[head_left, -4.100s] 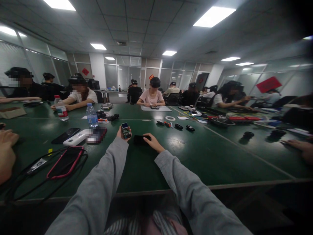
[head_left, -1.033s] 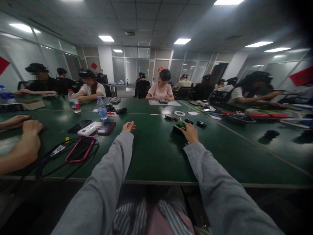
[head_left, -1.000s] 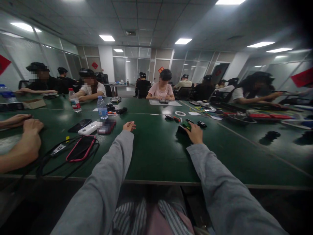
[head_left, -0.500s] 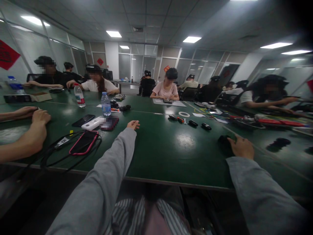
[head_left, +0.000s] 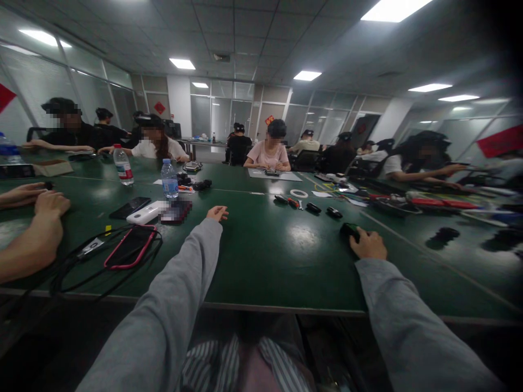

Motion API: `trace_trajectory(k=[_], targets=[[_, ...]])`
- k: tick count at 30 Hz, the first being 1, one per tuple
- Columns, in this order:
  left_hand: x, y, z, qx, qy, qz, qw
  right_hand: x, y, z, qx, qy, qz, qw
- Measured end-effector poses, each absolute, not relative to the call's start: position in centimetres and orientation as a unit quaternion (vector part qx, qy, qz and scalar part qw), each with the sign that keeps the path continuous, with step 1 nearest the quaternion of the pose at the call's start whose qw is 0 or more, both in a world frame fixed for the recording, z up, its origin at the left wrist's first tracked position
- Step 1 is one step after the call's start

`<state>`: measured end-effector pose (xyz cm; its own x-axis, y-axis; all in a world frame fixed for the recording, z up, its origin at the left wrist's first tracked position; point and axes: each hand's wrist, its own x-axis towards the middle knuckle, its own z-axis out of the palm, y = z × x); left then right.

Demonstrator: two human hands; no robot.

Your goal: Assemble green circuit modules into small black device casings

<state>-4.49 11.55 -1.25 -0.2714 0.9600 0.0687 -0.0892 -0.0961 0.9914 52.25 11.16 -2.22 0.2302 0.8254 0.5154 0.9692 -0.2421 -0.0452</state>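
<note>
1. Head view shows your right hand [head_left: 369,246] lying on the green table [head_left: 269,256], well out to the right, its fingers [head_left: 356,247] curled over a small dark object [head_left: 350,231].
2. That object is black and low, with rounded edges. Only its far end shows past your knuckles, and it is too dim and blurred to tell what it is. It sits on the table under your fingertips, nearer to you than the row of small tools [head_left: 304,205].
3. Your right fingers are narrow and bent onto the object. Whether they truly clamp it or only rest on it, you cannot tell.
4. Your left hand [head_left: 217,213] is stretched straight ahead over the middle of the table, palm down, fingers loosely spread and holding nothing. It sits just beside a blurred dark item [head_left: 175,211].
5. To the left of that item lie a white power bank [head_left: 143,214] and a black phone [head_left: 129,207]. Closer to you, a phone in a pink case [head_left: 129,246] rests inside a loop of black cable [head_left: 73,267].
6. Two water bottles [head_left: 169,179] stand farther back on the left.
7. Another person's hands [head_left: 44,204] rest on the table at the far left edge, well apart from yours.
8. Other people sit around the far sides of the table, one in a pink shirt [head_left: 267,155] straight ahead.
</note>
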Motion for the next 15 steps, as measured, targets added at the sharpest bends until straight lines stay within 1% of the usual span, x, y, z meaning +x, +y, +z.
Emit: trace_trajectory(k=[3,6,11,15], targets=[[-4.1,11.7,-1.3,0.431,0.52,0.597,0.432,47.0,11.9,-1.8,-0.74,-0.614,-0.197,0.19],[-3.4,11.7,-1.2,0.434,0.526,0.582,0.442,40.0,12.6,-1.4,-0.706,-0.654,-0.17,0.212],[-1.6,11.9,-1.3,0.433,0.534,0.57,0.45,25.5,10.9,-1.1,-0.569,-0.779,-0.103,0.243],[-0.9,12.7,-1.8,0.429,0.549,0.59,0.408,16.2,7.9,-1.0,-0.481,-0.834,-0.067,0.261]])
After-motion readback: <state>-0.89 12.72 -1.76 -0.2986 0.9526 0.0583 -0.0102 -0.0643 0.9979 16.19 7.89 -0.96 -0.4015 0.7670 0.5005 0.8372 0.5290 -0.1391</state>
